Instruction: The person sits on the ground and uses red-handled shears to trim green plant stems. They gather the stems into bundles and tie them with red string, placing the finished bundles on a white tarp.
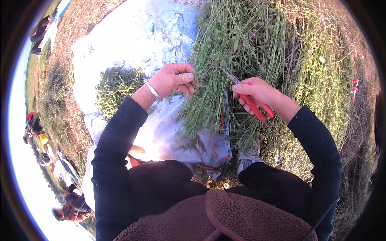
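Note:
My right hand (261, 94) is closed around the red handles of a pair of pruning shears (236, 79), whose metal blades point up and left over a heap of cut green plant stems (247, 39). My left hand (176, 79), with a silver bangle (153, 89) at the wrist, is at the left edge of the stems. Its fingers are curled and the thumb lies near the index finger; whether a thin sprig is between them is too small to tell. Left of that wrist, a pile of short leafy clippings (117, 90) lies on a pale plastic sheet (120, 45).
Red strings (213, 146) lie on the sheet's lower right part. More cut stems (319, 90) cover the ground at right, with a red and white tie (355, 90) there. Dry grass (75, 27) borders the sheet. Several people are at the far left, one seated person (74, 211) nearest.

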Motion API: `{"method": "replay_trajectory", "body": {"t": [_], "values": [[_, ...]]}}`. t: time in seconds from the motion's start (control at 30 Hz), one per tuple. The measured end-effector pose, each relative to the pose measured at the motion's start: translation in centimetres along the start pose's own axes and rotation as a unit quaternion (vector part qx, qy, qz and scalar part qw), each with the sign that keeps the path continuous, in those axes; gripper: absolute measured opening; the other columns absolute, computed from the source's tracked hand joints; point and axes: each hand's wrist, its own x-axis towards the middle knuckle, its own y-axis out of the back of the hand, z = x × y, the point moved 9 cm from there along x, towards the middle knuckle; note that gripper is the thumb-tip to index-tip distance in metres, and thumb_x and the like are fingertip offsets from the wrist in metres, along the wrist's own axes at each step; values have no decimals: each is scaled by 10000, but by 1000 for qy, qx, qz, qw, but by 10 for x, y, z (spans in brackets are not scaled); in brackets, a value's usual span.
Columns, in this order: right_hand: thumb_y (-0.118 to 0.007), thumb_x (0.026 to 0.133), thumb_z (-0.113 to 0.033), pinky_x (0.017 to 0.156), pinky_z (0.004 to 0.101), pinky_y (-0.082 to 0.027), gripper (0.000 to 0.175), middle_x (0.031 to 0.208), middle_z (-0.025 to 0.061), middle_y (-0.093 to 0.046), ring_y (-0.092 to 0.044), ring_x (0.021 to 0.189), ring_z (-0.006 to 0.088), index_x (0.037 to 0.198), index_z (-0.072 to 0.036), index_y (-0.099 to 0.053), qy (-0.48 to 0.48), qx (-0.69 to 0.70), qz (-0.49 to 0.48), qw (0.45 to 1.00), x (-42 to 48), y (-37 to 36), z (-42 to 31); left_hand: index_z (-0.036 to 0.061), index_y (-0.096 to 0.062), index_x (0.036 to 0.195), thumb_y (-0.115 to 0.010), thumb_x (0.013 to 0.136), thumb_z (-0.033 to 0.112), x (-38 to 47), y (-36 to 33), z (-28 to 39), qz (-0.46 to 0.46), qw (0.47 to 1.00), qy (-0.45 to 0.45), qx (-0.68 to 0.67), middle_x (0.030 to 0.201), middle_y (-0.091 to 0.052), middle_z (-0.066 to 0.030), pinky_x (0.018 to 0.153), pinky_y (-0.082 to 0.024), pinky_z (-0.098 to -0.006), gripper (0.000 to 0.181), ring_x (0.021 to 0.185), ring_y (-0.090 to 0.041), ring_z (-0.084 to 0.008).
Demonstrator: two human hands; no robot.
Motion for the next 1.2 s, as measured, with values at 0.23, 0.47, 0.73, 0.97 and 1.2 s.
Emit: {"method": "replay_trajectory", "body": {"t": [0.23, 0.47, 0.73, 0.97, 1.2], "values": [[-578, 859, -336, 406, 276, -477, 344, 660, 57, -554, -566, 490, 140, 833, 6, -561, -44, -99, 21, 994, 2, -2, 13, 50, -538, 1041, -581, 778, 42, -24, -66, 13, 12, 713, -328, 619, 823, -585, -87, 593, -505, -322, 266, 728, -621, -205], [-558, 855, -336, 398, 298, -471, 361, 630, 53, -544, -558, 486, 154, 804, 22, -567, -55, -114, 21, 992, 7, -5, 9, 77, -446, 1152, -542, 719, 57, 6, -78, -15, -16, 582, -255, 772, 815, -517, -60, 627, -496, -341, 444, 763, -595, -232], [-565, 859, -320, 402, 285, -481, 327, 638, 50, -549, -567, 486, 141, 808, 3, -554, -73, -134, 16, 988, 5, -1, 5, 5, -450, 1086, -562, 698, 76, 14, -78, -22, -15, 581, -269, 768, 817, -516, -80, 627, -507, -325, 410, 776, -596, -230], [-556, 852, -325, 387, 291, -476, 367, 626, 62, -544, -567, 484, 157, 767, 31, -561, -55, -136, 15, 989, 10, -2, 1, -3, -497, 930, -555, 714, 87, 18, -76, -22, 22, 578, -237, 781, 829, -564, -107, 613, -523, -329, 242, 745, -616, -249], [-558, 841, -316, 380, 298, -480, 373, 618, 73, -550, -572, 481, 166, 740, 43, -560, -68, -165, 30, 983, 21, 0, -2, 24, -489, 1040, -585, 678, 88, 16, -80, -21, -22, 570, -278, 773, 835, -519, -74, 618, -504, -318, 380, 766, -585, -227]]}}
